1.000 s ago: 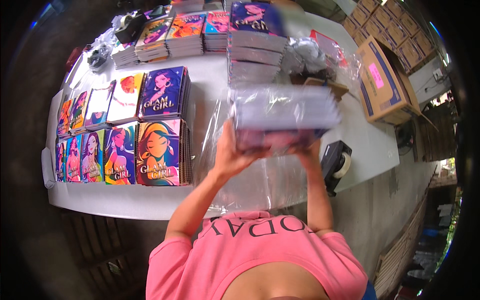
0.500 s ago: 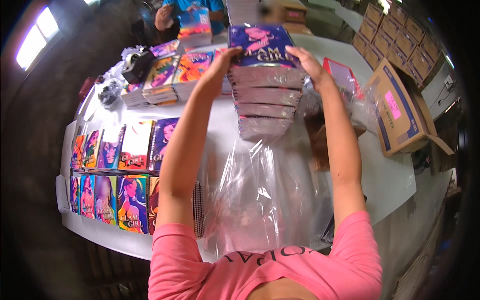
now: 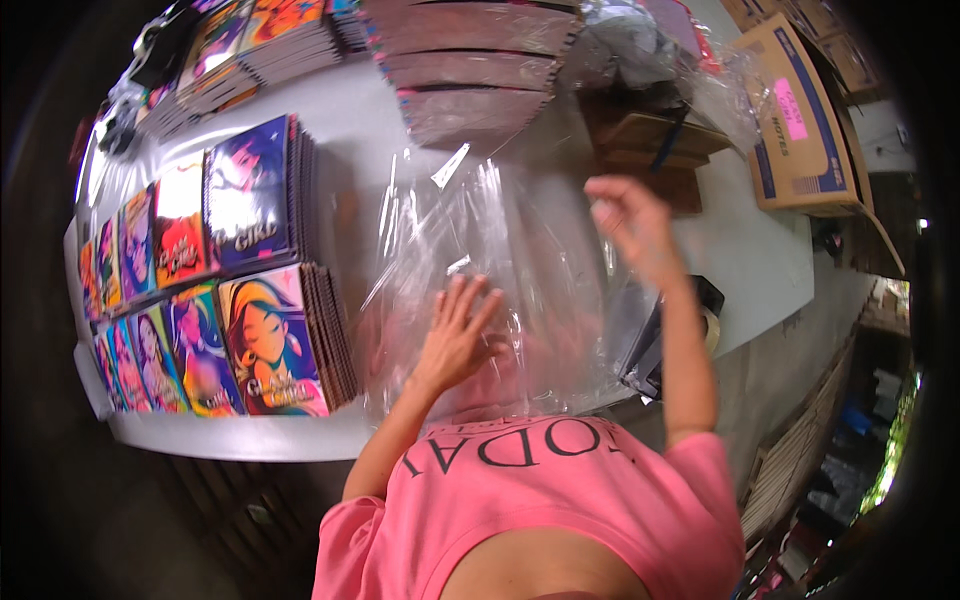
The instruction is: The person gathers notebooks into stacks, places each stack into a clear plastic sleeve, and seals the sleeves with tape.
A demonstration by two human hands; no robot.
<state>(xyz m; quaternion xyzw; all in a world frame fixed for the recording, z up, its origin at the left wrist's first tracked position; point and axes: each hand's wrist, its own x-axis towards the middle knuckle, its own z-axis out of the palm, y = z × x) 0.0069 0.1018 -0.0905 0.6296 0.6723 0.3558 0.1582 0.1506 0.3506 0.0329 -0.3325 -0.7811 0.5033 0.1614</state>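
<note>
Two hands have been drawn back from the wrapped notebook stack [image 3: 470,75], gripped at its top half a second ago and now left standing ahead; handling has thus been shifted to the clear plastic film [image 3: 440,225]. It is spread before the person, with the left hand [image 3: 458,335] laid on it, fingers fanned. The right hand [image 3: 638,228] is raised by the film's right side, fingers loosely bent; given the blur, whether film is pinched cannot be told. On the white table [image 3: 760,270], rows of notebooks [image 3: 262,345] are arranged leftward and a black tape dispenser [image 3: 645,350] is set rightward. Beyond, a brown carton [image 3: 825,125] is seen, with more cartons [image 3: 838,58] piled behind.
</note>
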